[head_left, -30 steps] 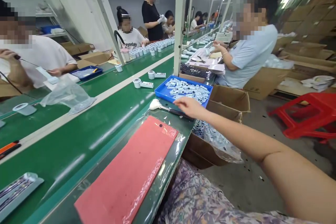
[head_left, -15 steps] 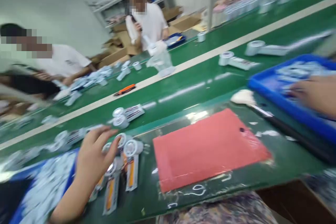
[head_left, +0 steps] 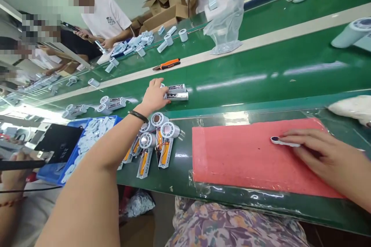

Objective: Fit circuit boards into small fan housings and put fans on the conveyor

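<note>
We are keeping the blue tray (head_left: 113,119) of white parts at far left, within reach. Our left hand (head_left: 153,95) is lying open against two silver-labelled units (head_left: 176,92), just past the orange-labelled cylinders (head_left: 158,144) grouped on the green bench (head_left: 261,73). Our right hand (head_left: 319,152) is pressing a white strip (head_left: 285,143) flat, fingers together, on the pink foam mat (head_left: 232,162), seemingly for cushioning.

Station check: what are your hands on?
Left hand at paired white units; right hand on small white part, on red pad. Wired units below left wrist.
</note>
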### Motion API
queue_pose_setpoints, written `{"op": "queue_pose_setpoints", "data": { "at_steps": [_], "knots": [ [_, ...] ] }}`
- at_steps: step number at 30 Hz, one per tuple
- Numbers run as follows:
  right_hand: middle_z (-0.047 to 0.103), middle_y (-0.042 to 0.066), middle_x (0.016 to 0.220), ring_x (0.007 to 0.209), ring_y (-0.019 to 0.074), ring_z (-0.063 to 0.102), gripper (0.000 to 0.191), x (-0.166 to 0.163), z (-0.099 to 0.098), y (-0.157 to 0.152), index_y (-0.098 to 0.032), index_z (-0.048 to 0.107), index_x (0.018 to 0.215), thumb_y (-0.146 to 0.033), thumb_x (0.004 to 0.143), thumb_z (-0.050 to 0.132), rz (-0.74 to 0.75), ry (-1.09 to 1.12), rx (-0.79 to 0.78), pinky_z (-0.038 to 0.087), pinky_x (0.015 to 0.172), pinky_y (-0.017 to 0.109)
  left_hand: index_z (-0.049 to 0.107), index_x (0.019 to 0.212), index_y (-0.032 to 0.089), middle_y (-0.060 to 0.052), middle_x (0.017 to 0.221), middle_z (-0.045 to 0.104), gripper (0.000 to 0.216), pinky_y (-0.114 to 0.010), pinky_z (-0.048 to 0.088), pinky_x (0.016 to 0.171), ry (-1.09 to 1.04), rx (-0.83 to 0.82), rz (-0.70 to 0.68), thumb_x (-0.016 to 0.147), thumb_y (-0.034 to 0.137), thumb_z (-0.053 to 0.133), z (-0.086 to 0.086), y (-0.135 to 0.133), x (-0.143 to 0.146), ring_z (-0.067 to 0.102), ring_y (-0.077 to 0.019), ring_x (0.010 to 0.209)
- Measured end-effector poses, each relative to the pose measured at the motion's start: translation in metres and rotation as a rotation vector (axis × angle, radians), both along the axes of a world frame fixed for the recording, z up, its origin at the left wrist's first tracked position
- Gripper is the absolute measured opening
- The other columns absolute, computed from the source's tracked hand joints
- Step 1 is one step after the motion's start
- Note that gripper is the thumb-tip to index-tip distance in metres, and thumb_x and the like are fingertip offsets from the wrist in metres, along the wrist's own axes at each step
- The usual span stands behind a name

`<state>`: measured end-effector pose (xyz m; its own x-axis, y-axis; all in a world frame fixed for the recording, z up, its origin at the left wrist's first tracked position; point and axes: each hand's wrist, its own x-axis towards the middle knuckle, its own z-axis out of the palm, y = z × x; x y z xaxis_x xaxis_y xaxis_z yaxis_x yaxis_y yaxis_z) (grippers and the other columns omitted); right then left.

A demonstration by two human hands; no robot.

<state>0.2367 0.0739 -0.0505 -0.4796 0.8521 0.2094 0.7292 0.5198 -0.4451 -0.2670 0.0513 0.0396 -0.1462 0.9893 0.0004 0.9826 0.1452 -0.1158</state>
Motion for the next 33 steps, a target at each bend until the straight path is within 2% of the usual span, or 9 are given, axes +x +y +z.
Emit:
{"op": "queue_pose_setpoints", "data": {
  "at_steps": [3, 6, 8, 13, 16, 21, 25, 29, 33],
  "knots": [
    [0.079, 0.009, 0.108, 0.095, 0.0305, 0.073, 0.036, 0.002, -0.011, -0.008, -0.048, 0.078, 0.107, -0.059, 0.096, 0.046, 0.199, 0.102, -0.013, 0.056, 0.086, 0.052, 0.07, 0.107, 0.02, -0.014, 0.141, 0.055, 0.03, -0.05, 0.051, 0.101, -0.081, 0.073, -0.099, 0.078, 0.023, 0.074, 0.021, -0.02, 0.033, 0.054, -0.0353, 0.127],
    [0.076, 0.007, 0.121, 0.102, 0.0293, 0.072, 0.038, 0.011, -0.01, -0.011, -0.053, 0.067, 0.129, -0.057, 0.095, 0.05, 0.284, 0.095, 0.012, 0.054, 0.091, 0.052, 0.067, 0.107, 0.022, -0.01, 0.119, 0.065, 0.025, -0.043, 0.054, 0.09, -0.186, 0.168, -0.257, 0.084, 0.028, 0.07, 0.027, -0.05, 0.094, 0.06, -0.029, 0.111],
    [0.075, 0.009, 0.123, 0.103, 0.0305, 0.071, 0.041, 0.009, -0.008, -0.011, -0.048, 0.065, 0.131, -0.058, 0.093, 0.053, 0.236, 0.089, 0.037, 0.055, 0.089, 0.052, 0.066, 0.107, 0.021, -0.009, 0.112, 0.065, 0.023, -0.04, 0.053, 0.085, -0.251, 0.198, -0.348, 0.087, 0.032, 0.067, 0.017, -0.067, 0.14, 0.06, -0.0273, 0.106],
    [0.076, 0.016, 0.101, 0.087, 0.0345, 0.07, 0.038, -0.014, 0.002, -0.015, -0.03, 0.075, 0.093, -0.057, 0.095, 0.048, 0.043, 0.016, 0.121, 0.055, 0.076, 0.051, 0.066, 0.105, 0.018, -0.01, 0.104, 0.063, 0.018, -0.04, 0.054, 0.08, -0.314, 0.061, -0.526, 0.094, 0.032, 0.063, -0.031, -0.082, 0.214, 0.058, -0.0249, 0.093],
    [0.077, 0.011, 0.101, 0.087, 0.0294, 0.072, 0.029, -0.026, 0.022, -0.026, -0.029, 0.078, 0.101, -0.043, 0.095, 0.053, -0.066, 0.04, 0.056, 0.054, 0.069, 0.042, 0.067, 0.111, 0.021, -0.012, 0.112, 0.064, 0.022, -0.046, 0.055, 0.086, -0.346, 0.086, -0.52, 0.092, 0.032, 0.067, -0.043, -0.08, 0.218, 0.059, -0.0287, 0.102],
    [0.076, 0.004, 0.096, 0.08, 0.0179, 0.068, 0.025, -0.057, 0.047, -0.045, -0.023, 0.074, 0.109, -0.028, 0.098, 0.053, 0.174, 0.175, -0.021, 0.051, 0.071, 0.03, 0.062, 0.126, 0.024, -0.012, 0.125, 0.065, 0.04, -0.051, 0.052, 0.1, -0.542, 0.186, -0.603, 0.089, 0.034, 0.073, -0.045, -0.073, 0.203, 0.06, -0.0308, 0.116],
    [0.069, 0.006, 0.084, 0.075, 0.0189, 0.062, 0.024, -0.075, 0.048, -0.054, -0.018, 0.074, 0.103, -0.025, 0.098, 0.052, 0.247, 0.069, 0.05, 0.045, 0.067, 0.031, 0.064, 0.122, 0.023, -0.011, 0.119, 0.07, 0.032, -0.05, 0.051, 0.1, -0.662, 0.282, -0.667, 0.095, 0.04, 0.067, -0.044, -0.074, 0.203, 0.062, -0.0293, 0.116],
    [0.067, 0.006, 0.084, 0.077, 0.0199, 0.061, 0.026, -0.077, 0.046, -0.054, -0.017, 0.074, 0.1, -0.03, 0.1, 0.051, 0.23, 0.037, 0.032, 0.044, 0.067, 0.032, 0.069, 0.11, 0.021, -0.009, 0.106, 0.072, 0.018, -0.044, 0.052, 0.092, -0.689, 0.297, -0.666, 0.1, 0.033, 0.059, -0.045, -0.073, 0.211, 0.064, -0.0258, 0.106],
    [0.07, 0.007, 0.094, 0.087, 0.0205, 0.065, 0.024, -0.072, 0.037, -0.05, -0.021, 0.074, 0.095, -0.033, 0.1, 0.054, 0.24, 0.238, -0.103, 0.051, 0.075, 0.034, 0.07, 0.1, 0.021, -0.006, 0.096, 0.071, 0.012, -0.038, 0.052, 0.083, -0.739, 0.26, -0.587, 0.098, 0.022, 0.058, -0.045, -0.073, 0.219, 0.064, -0.0223, 0.093]
  ]
}}
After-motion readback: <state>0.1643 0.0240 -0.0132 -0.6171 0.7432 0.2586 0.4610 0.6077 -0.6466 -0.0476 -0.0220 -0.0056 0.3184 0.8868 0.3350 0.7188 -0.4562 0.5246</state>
